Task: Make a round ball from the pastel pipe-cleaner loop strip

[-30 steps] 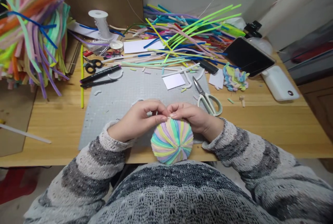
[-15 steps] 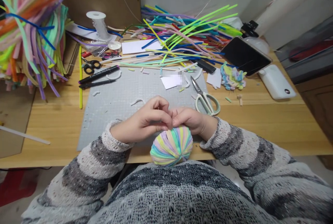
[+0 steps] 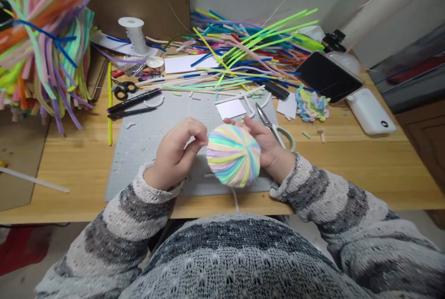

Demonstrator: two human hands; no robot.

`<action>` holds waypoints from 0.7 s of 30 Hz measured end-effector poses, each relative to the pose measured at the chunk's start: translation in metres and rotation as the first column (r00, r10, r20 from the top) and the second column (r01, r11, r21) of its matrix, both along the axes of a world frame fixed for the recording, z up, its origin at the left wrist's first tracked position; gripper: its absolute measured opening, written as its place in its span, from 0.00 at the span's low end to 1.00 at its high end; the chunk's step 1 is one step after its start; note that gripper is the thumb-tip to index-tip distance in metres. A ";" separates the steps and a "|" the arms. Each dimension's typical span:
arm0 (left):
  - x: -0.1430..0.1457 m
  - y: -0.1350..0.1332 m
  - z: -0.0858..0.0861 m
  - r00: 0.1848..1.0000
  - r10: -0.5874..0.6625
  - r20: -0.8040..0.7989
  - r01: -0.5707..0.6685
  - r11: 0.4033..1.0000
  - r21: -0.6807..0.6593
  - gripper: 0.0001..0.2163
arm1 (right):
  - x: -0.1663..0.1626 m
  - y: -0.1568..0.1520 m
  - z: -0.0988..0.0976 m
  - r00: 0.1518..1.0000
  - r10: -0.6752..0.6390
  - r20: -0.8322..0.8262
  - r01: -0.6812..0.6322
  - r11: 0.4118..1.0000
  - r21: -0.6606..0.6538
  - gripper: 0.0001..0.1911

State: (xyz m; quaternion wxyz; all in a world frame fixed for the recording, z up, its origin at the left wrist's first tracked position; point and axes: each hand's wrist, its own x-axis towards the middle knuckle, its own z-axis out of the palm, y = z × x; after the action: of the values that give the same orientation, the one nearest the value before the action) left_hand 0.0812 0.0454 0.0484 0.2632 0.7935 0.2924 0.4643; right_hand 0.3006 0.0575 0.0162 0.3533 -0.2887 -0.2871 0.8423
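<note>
A round ball of pastel-striped pipe cleaners (image 3: 233,156) is held up over the front of the grey cutting mat (image 3: 139,160). My right hand (image 3: 270,143) cradles it from behind and the right, the fingers partly hidden by the ball. At the ball's left edge, thumb and forefinger of my left hand (image 3: 181,150) are pinched together, touching it. Below the ball, a white pipe cleaner (image 3: 235,200) reaches past the mat's front edge. Scissors with pale green handles (image 3: 285,137) lie right beside my right hand, partly covered by it.
Loose coloured pipe cleaners (image 3: 243,53) are heaped at the back, and a large bundle (image 3: 45,48) stands at the left. Markers (image 3: 134,100), black scissors (image 3: 123,89), a wire spool (image 3: 134,37), white cards (image 3: 231,110), a phone (image 3: 330,76) and a pastel fluffy piece (image 3: 312,103) surround the mat.
The ball has been lifted away from my body and turned, so its radiating stripes face up. My hands have moved apart, the left to the ball's left side, the right behind it.
</note>
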 end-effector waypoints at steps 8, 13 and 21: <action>0.000 0.000 -0.002 0.984 0.181 -0.003 -0.178 0.972 0.154 0.02 | -0.001 -0.002 0.003 0.995 0.087 0.051 -0.093 0.987 0.130 0.29; -0.001 0.003 -0.001 0.973 0.225 -0.044 -0.213 0.959 0.189 0.02 | 0.001 -0.002 0.001 0.998 0.038 0.053 -0.045 0.990 0.136 0.30; -0.001 0.005 0.003 0.961 0.252 -0.111 -0.219 0.945 0.242 0.04 | 0.003 -0.001 0.001 0.997 0.051 0.061 -0.062 0.979 0.193 0.29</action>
State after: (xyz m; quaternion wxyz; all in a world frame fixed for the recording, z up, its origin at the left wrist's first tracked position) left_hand 0.0799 0.0508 0.0510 0.0918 0.8085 0.3479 0.4657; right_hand 0.3039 0.0565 0.0169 0.3474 -0.2679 -0.3859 0.8116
